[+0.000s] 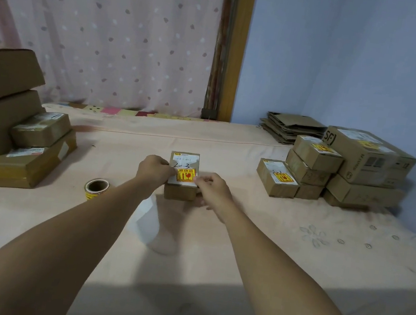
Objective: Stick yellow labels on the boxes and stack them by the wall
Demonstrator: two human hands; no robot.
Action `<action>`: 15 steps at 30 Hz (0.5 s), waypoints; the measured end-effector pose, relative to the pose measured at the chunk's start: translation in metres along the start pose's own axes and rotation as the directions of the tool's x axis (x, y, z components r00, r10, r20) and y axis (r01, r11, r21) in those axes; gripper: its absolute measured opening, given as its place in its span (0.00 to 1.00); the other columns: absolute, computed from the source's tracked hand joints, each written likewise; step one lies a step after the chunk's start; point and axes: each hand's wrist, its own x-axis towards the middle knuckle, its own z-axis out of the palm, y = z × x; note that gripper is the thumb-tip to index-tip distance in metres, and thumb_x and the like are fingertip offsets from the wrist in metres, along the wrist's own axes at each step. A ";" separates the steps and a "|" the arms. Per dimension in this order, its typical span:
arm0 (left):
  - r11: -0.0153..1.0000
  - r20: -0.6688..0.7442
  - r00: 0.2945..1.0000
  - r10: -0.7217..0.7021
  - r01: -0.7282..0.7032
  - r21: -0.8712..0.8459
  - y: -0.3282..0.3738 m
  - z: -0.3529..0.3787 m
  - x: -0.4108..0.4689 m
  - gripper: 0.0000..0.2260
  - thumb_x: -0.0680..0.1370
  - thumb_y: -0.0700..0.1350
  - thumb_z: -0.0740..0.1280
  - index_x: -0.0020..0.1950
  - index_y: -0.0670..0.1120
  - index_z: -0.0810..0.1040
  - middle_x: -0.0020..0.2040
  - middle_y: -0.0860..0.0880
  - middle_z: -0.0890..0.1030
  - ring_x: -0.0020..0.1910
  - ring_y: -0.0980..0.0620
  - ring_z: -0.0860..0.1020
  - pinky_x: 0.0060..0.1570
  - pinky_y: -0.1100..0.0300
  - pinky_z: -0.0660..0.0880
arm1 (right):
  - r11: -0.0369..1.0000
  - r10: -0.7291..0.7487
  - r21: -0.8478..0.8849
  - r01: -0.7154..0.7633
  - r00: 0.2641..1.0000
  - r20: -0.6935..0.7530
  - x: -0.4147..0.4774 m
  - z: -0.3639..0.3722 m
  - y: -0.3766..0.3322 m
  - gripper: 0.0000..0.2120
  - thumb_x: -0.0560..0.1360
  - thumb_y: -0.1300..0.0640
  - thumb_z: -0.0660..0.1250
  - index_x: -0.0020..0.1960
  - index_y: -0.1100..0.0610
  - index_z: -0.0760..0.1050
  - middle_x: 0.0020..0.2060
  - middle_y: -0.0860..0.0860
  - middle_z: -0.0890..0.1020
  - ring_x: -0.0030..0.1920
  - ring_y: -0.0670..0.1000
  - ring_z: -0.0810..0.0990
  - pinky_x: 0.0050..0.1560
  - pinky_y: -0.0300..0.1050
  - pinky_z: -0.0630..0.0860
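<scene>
Your left hand [154, 170] and right hand [213, 188] pinch the yellow label [185, 175] onto a box [179, 192]; labelled stack [336, 164] done by the wall [378, 75], unlabelled pile [15, 127] left.

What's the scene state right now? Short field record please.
box: centre of sheet, marked 2-3
yellow label: on box top, near end
left hand: at label's left edge, grip unclear
right hand: at label's right edge, grip unclear
label roll: on sheet, left of box
labelled stack: right, by blue wall
left pile: no yellow labels seen
</scene>
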 end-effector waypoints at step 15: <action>0.882 0.316 0.930 0.186 -0.017 -0.471 0.080 0.154 -0.032 0.16 0.74 0.36 0.73 0.59 0.49 0.84 0.51 0.51 0.87 0.54 0.49 0.83 0.53 0.57 0.78 | 0.988 -0.037 0.121 0.098 0.903 -0.429 0.012 -0.154 0.035 0.06 0.76 0.56 0.74 0.52 0.53 0.80 0.47 0.47 0.82 0.52 0.50 0.81 0.57 0.46 0.77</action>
